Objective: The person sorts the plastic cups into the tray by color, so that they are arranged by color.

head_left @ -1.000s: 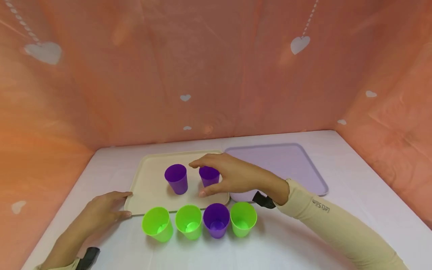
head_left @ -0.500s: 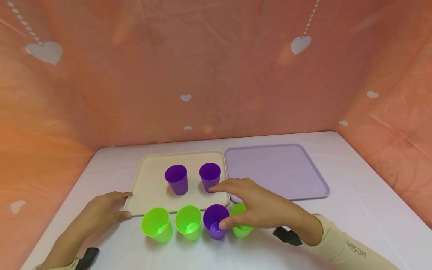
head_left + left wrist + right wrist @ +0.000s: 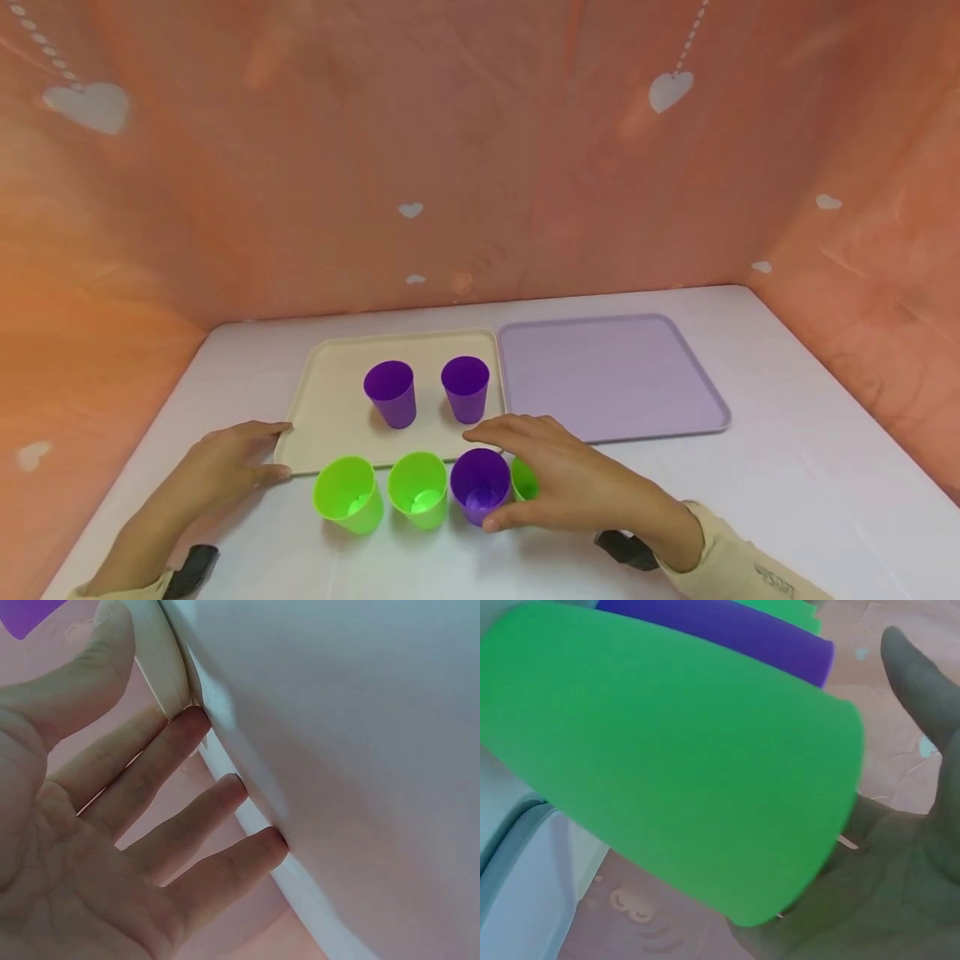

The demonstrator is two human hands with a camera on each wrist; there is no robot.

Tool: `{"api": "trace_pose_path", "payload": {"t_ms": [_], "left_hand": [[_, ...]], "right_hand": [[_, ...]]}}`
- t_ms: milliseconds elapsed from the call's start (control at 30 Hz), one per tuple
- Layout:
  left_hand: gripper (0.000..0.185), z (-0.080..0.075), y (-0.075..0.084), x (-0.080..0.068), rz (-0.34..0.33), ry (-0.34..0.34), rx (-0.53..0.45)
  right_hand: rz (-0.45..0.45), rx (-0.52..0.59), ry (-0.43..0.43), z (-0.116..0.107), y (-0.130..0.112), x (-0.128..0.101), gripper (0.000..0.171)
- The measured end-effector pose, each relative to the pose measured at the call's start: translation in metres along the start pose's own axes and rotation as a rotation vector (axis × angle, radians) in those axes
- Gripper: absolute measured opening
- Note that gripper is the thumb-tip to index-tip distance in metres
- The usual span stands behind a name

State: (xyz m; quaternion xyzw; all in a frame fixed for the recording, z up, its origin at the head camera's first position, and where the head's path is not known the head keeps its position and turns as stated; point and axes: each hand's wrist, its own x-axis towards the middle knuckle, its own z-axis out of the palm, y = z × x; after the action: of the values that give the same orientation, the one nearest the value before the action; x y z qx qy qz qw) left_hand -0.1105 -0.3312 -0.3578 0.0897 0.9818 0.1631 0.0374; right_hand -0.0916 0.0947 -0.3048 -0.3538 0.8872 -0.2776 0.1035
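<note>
From the head view, the right hand (image 3: 570, 483) arches over the rightmost green cup (image 3: 522, 481) in a row of four cups at the front of the white surface (image 3: 787, 492). Its fingers curve over the rim and its thumb comes round the near side beside the purple cup (image 3: 480, 487); whether it already grips the cup cannot be told here. Two more green cups (image 3: 382, 493) stand to the left. Behind the row lies a cream tray (image 3: 330, 408) carrying two upright purple cups (image 3: 427, 392), with a lilac tray (image 3: 607, 375) just beside it on the right. The left hand (image 3: 228, 467) rests flat at the cream tray's front left corner, fingers relaxed, holding nothing.

From the left wrist, the left hand's fingertips (image 3: 199, 720) touch the surface just beside the cream tray's rim (image 3: 161, 660), fingers straight and spread.

From the right wrist, the green cup (image 3: 667, 757) fills the view close against the palm, the thumb (image 3: 922, 675) raised beside it, the purple cup (image 3: 727, 630) just behind.
</note>
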Motion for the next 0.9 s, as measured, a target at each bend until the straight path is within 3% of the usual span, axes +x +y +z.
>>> {"api": "trace_pose_path", "payload": {"t_ms": [900], "left_hand": [[0.064, 0.000, -0.002, 0.000, -0.009, -0.005, -0.009]], "right_hand": [[-0.003, -0.092, -0.024, 0.011, 0.006, 0.009, 0.076]]}}
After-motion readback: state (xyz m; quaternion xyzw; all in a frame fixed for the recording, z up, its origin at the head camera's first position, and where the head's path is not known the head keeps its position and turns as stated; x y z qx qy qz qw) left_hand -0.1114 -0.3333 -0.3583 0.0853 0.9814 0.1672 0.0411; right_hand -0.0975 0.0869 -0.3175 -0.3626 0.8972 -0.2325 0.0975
